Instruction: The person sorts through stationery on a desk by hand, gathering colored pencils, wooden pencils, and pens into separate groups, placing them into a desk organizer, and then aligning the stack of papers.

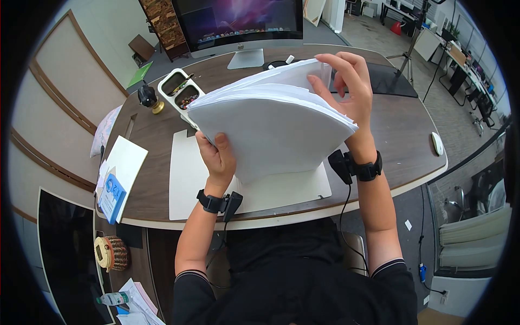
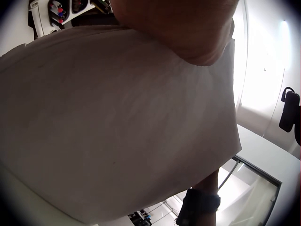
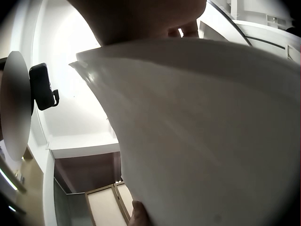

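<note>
A thick sheaf of white paper is held up over the desk, its sheets bowed and fanned apart along the top. My left hand grips its lower left edge, with the thumb lying on the front sheet. At the upper right, my right hand pinches the rear sheets between thumb and forefinger, the other fingers bent. In the left wrist view the paper fills most of the picture below the left hand. The right wrist view shows the curved underside of the paper.
Under the paper lies a white desk mat. A white organizer with pens stands behind it, beside a dark ornament. A monitor is at the back, a mouse at the right edge, and a blue-and-white box on the left.
</note>
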Demonstrator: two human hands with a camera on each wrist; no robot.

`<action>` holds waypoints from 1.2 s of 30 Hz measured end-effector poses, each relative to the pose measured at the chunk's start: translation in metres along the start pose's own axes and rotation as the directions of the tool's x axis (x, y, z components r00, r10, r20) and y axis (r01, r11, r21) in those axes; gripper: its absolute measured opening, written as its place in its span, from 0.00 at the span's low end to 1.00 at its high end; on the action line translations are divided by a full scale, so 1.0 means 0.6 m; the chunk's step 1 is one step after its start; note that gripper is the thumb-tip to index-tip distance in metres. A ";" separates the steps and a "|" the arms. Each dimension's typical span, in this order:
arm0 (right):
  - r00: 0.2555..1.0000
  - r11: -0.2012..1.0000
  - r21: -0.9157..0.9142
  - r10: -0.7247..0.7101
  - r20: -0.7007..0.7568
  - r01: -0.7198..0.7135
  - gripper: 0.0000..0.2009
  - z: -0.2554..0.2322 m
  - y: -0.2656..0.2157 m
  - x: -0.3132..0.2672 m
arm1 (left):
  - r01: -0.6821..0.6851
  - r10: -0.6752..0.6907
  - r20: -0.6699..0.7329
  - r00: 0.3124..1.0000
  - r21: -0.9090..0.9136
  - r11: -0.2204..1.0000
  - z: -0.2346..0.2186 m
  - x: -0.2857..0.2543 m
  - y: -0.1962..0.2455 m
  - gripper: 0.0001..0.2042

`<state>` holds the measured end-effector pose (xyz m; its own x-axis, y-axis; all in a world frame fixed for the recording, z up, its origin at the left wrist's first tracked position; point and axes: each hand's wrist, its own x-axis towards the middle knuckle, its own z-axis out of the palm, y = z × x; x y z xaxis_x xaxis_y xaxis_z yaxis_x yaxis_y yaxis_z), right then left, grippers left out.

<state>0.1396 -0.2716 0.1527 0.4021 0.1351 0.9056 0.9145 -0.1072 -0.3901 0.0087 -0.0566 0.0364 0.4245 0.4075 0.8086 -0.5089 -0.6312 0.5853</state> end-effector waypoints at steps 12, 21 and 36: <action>0.989 0.992 -0.005 -0.126 -0.075 0.126 0.09 0.014 0.014 -0.007 | 0.000 0.000 0.015 1.000 -0.016 1.000 -0.002 0.000 0.002 0.13; 0.976 0.947 0.240 0.219 -0.005 -0.212 0.12 0.012 -0.002 -0.009 | -0.005 0.005 0.017 1.000 -0.020 1.000 -0.002 -0.003 -0.001 0.13; 0.949 0.910 0.276 0.312 0.039 -0.310 0.08 0.016 0.000 -0.016 | -0.011 0.011 0.022 1.000 -0.016 1.000 -0.003 -0.003 0.001 0.12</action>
<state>0.1360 -0.2635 0.1425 0.6688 0.1333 0.7314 0.7194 0.1320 -0.6819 0.0059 -0.0564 0.0356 0.4351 0.3856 0.8137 -0.5256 -0.6250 0.5772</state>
